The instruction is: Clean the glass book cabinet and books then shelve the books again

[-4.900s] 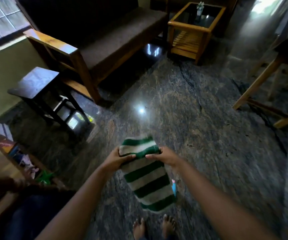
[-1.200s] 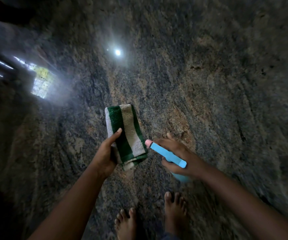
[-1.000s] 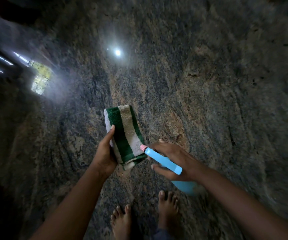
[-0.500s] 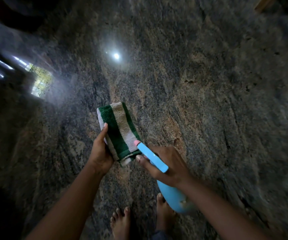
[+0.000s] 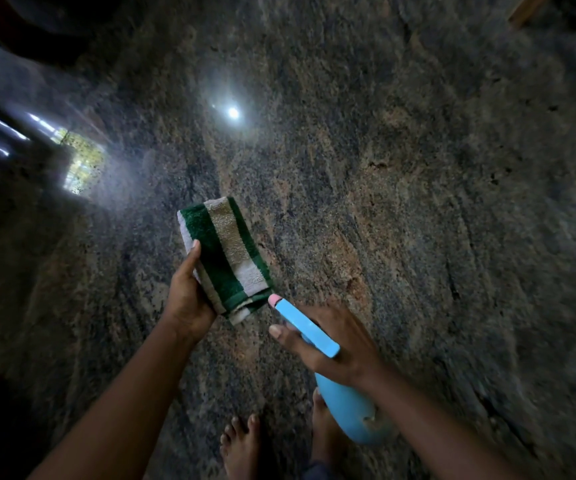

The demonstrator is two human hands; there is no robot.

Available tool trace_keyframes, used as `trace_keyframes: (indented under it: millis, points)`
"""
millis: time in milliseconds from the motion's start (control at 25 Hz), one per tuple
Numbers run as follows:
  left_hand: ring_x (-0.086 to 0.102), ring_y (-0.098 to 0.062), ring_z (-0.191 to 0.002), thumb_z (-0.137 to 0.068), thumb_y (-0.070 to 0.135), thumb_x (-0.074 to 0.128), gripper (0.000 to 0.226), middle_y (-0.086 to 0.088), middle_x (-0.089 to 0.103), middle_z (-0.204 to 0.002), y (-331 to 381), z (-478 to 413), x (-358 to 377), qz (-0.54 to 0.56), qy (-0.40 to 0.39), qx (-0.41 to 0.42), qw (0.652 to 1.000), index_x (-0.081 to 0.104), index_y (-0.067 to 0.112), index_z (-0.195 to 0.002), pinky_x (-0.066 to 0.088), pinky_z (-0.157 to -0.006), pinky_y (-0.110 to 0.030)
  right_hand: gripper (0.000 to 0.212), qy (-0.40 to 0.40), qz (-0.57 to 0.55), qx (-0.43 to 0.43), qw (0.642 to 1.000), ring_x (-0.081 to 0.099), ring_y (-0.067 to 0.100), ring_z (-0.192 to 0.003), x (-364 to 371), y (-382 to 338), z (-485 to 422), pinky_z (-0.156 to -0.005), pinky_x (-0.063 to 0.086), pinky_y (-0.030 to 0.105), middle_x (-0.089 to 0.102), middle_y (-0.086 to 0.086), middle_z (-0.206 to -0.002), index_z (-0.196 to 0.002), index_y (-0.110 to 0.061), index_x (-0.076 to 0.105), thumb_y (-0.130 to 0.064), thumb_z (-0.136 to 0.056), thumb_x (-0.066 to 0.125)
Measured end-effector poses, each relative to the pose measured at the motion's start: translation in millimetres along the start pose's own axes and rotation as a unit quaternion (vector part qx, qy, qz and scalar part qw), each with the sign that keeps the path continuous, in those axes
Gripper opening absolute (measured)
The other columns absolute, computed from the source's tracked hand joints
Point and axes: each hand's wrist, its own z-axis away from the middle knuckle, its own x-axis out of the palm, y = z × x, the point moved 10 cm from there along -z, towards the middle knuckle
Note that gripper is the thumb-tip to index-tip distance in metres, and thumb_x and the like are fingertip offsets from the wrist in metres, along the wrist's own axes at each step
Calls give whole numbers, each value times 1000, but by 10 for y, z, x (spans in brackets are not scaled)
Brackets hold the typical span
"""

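— Well, where does the cloth sit?
— In the left hand. It is a folded towel with green and pale stripes, held up over the floor. The thumb lies flat along its left edge and the other fingers are tucked behind it, so the hand is grasping the towel.
— And the right hand?
— The right hand is wrapped round the neck of a blue spray bottle. One finger reaches forward along the sprayer head. The trigger is hidden under the hand, so I cannot tell if it is pressed.
— Which way does the bottle point?
— Its pink nozzle points up and left at the lower corner of the towel, just beside it, almost touching. The bottle's round body hangs below the wrist, over one of the bare feet.
— What lies beneath?
— A polished speckled stone floor, dark with tan patches. Both feet stand on it at the bottom edge. A small bright light reflects in the floor above the towel, and a window's glare shows at the left. A strip of wood sits in the top right corner, blurred.
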Motion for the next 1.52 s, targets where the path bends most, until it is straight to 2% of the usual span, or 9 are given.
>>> trace_keyframes:
  millis: [160, 280, 400, 560, 840, 1000, 1240, 1440, 1520]
  points:
    - [70, -24, -91, -93, 48, 42, 46, -7, 71, -107, -13, 4, 15, 3, 0, -2, 1000, 59, 17, -123, 59, -72, -41, 55, -18, -100, -29, 994, 61, 18, -76, 35, -79, 61, -67, 50, 39, 62, 0, -86, -103, -21, 57, -68, -76, 55]
    - [69, -26, -93, -93, 49, 43, 47, -9, 69, -111, -32, 4, 33, 9, 1, -6, 1000, 59, 17, -123, 59, -68, -40, 47, 41, 17, -27, 999, 50, 9, -55, -8, -100, 1, -58, 40, 29, 48, -8, -60, -73, -27, 50, -73, -76, 45]
    - [69, -26, -93, -92, 49, 43, 46, -9, 69, -111, -27, 10, 66, 3, -4, -8, 1000, 60, 17, -120, 59, -67, -41, 47, 33, -14, -2, 999, 47, 9, -45, -33, -5, -45, -48, 33, 24, 45, -4, -48, -59, -25, 47, -68, -77, 48]
    - [68, -26, -97, -93, 48, 42, 46, -9, 68, -114, -18, 2, 88, 6, -7, -6, 1000, 60, 17, -121, 59, -72, -42, 59, -36, -120, -35, 992, 55, 13, -66, 82, -74, 28, -61, 47, 35, 59, 3, -83, -100, -12, 60, -66, -76, 56]
    - [71, -25, -86, -94, 46, 41, 42, -8, 72, -101, -111, 18, 57, 15, -6, -13, 1000, 61, 17, -116, 59, -62, -38, 51, -7, -1, 46, 999, 51, 13, -48, 103, 135, -3, -46, 35, 26, 45, -4, -47, -57, -21, 46, -67, -77, 52]
    - [71, -26, -87, -94, 47, 40, 46, -8, 72, -102, -183, 20, -13, 13, -1, -21, 1000, 59, 16, -122, 58, -61, -39, 55, -17, -122, 1, 992, 59, 17, -62, 124, 12, 72, -58, 49, 38, 63, 3, -78, -95, -21, 60, -70, -72, 56]
    - [67, -28, -97, -92, 48, 42, 45, -9, 69, -110, -159, 3, -78, 37, 10, -10, 999, 60, 18, -121, 57, -78, -46, 51, 36, -26, 50, 998, 44, 5, -40, -7, 148, -31, -42, 27, 17, 48, -13, -44, -49, -24, 39, -61, -79, 57]
    - [68, -27, -94, -92, 48, 42, 46, -9, 70, -107, -224, 18, -43, 30, 9, -17, 999, 60, 16, -120, 58, -75, -43, 59, -37, -143, -15, 989, 56, 13, -64, 137, 28, 71, -61, 46, 34, 63, 6, -84, -103, -18, 60, -69, -73, 56]
    - [68, -27, -95, -93, 48, 43, 47, -9, 69, -110, -300, 31, -12, 19, 6, -22, 1000, 60, 16, -122, 58, -76, -41, 52, 2, -44, -32, 999, 52, 10, -60, 157, 41, 58, -56, 44, 30, 58, -1, -73, -90, -22, 59, -71, -74, 52]
